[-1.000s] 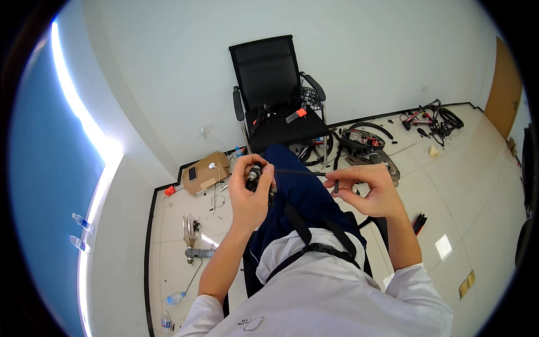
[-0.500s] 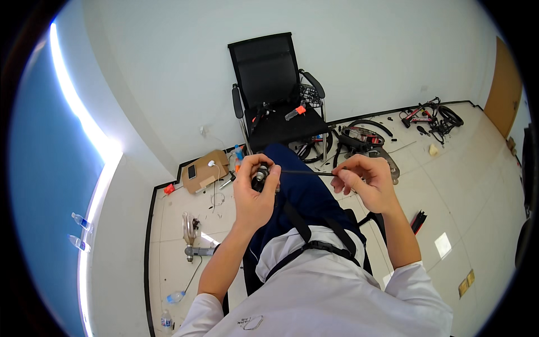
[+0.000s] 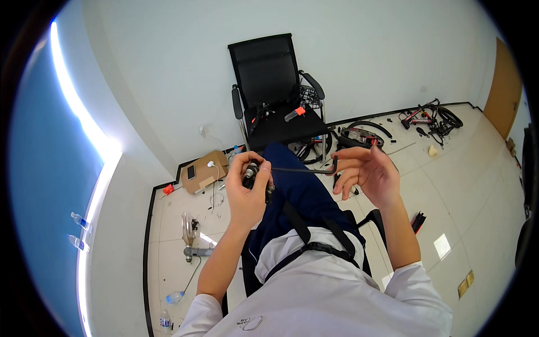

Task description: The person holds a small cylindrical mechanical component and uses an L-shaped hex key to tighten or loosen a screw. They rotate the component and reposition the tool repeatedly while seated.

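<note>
My left hand point(image 3: 245, 197) is closed around a small black and silver bicycle part point(image 3: 250, 173), whose exact kind I cannot make out. Out of that part, toward the right, sticks a dark hex key point(image 3: 303, 170), roughly level, its short bent end pointing up. Beside this bent end is my right hand point(image 3: 377, 178), palm turned inward and fingers spread. Its fingertips are very near the key, and whether they touch it I cannot tell. Both hands are over my lap, above the dark blue trousers point(image 3: 297, 196).
Ahead stands a black chair point(image 3: 272, 130) with tools on its seat. Bicycle parts point(image 3: 359, 135) lie along the wall at the right. On the left floor are a cardboard piece point(image 3: 209, 178) with a phone, a metal fork-like part point(image 3: 189, 238) and plastic bottles point(image 3: 175, 296).
My right fingers have opened from their pinch on the hex key, baring its bent end. My left hand has shifted slightly left and down with the part and the key.
</note>
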Action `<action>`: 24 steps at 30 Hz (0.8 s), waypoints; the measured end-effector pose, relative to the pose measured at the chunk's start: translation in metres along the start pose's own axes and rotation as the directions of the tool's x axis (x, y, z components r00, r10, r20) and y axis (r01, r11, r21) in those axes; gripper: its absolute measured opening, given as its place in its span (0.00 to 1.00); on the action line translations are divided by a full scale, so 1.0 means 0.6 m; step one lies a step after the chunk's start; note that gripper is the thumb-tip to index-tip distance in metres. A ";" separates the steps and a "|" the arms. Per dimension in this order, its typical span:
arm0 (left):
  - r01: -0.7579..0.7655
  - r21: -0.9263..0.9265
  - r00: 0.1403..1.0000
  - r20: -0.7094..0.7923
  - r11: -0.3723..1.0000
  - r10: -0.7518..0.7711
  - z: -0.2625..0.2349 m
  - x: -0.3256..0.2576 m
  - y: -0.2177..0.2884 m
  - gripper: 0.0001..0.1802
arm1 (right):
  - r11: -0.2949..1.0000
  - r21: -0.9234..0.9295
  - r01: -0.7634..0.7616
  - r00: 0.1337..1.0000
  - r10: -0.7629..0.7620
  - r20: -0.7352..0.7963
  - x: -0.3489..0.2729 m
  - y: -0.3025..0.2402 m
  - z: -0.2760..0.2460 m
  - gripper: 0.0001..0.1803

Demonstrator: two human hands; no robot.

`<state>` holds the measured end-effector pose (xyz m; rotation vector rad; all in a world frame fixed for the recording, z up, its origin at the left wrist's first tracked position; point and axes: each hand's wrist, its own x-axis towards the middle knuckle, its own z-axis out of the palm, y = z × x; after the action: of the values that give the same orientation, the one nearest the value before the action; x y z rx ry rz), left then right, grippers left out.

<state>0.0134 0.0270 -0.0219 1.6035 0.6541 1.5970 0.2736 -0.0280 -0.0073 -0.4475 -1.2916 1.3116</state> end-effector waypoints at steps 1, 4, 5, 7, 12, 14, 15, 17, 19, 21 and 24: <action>-0.016 -0.030 1.000 -0.022 0.999 0.016 0.003 0.004 0.001 0.07 | 0.999 0.031 -0.017 1.000 0.017 0.023 0.003 -0.001 -0.005 0.43; -0.020 -0.007 1.000 -0.017 1.000 0.020 -0.001 0.000 0.001 0.06 | 0.995 0.096 -0.011 0.998 0.005 0.061 0.003 -0.002 -0.001 0.44; -0.025 -0.009 0.999 -0.021 1.000 0.025 0.001 0.001 0.001 0.06 | 0.995 0.099 -0.013 0.998 0.008 0.058 0.004 -0.005 -0.001 0.40; -0.031 -0.009 0.999 -0.026 0.999 0.031 0.003 0.003 0.001 0.06 | 0.994 0.109 -0.018 0.999 0.013 0.051 0.005 -0.007 0.002 0.34; 0.005 -0.002 1.000 -0.016 1.000 -0.005 0.003 0.003 -0.005 0.07 | 0.758 -0.602 0.251 0.952 -0.307 0.009 -0.006 -0.004 0.035 0.21; 0.029 -0.006 1.000 -0.002 1.000 -0.029 0.002 0.002 -0.004 0.07 | 0.313 -0.859 0.404 0.862 -0.444 0.244 0.002 0.000 0.029 0.21; 0.042 -0.004 0.999 0.004 0.999 -0.042 0.000 0.000 -0.005 0.07 | 0.218 -0.882 0.418 0.829 -0.488 0.272 0.002 -0.002 0.038 0.18; 0.059 -0.007 0.998 0.014 0.998 -0.059 0.000 -0.001 -0.004 0.07 | 0.165 -0.891 0.423 0.818 -0.493 0.297 0.002 -0.003 0.039 0.16; 0.066 -0.016 0.998 0.023 0.998 -0.066 0.005 0.002 0.002 0.07 | 0.116 -0.897 0.427 0.806 -0.499 0.319 0.003 -0.002 0.036 0.14; 0.058 -0.020 0.998 0.027 0.998 -0.058 0.003 0.000 -0.003 0.07 | 0.071 -0.901 0.428 0.794 -0.507 0.337 0.005 0.002 0.028 0.11; 0.046 -0.001 0.999 0.022 0.999 -0.046 0.003 -0.001 -0.004 0.07 | 0.215 -0.907 0.362 0.856 -0.461 0.233 0.006 0.009 0.028 0.06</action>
<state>0.0157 0.0273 -0.0241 1.5917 0.6731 1.5441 0.2557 -0.0302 -0.0050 -0.8615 -1.8608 -0.0956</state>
